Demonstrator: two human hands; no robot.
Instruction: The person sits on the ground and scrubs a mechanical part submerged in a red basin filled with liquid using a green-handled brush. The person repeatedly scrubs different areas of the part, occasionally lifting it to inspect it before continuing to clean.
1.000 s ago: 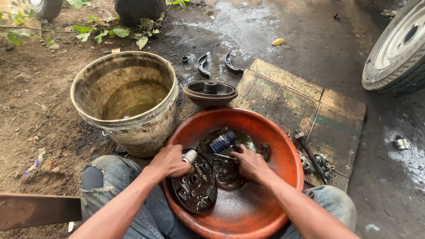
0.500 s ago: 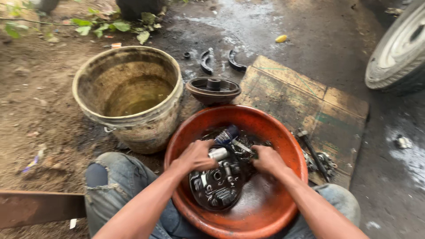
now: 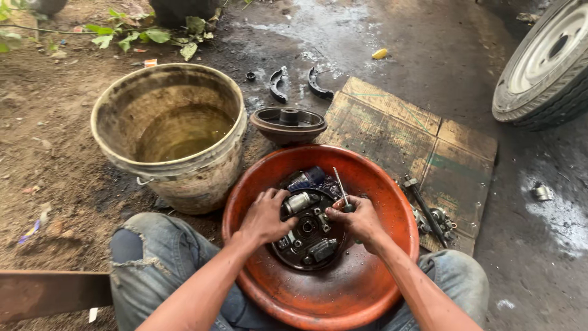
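Hands work in the orange basin (image 3: 392, 202): left hand (image 3: 264, 216) grips the greasy round plate (image 3: 306, 236), right hand (image 3: 361, 219) pinches a thin tool (image 3: 340, 189). Oily fingers may let either slip.

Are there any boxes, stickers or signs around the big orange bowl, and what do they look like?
Flattened cardboard box: on the ground right of the orange basin, brown, stained, faint green and red print.
Small blue packet: in the basin above the dark round metal part, crumpled.
No signs or screens.
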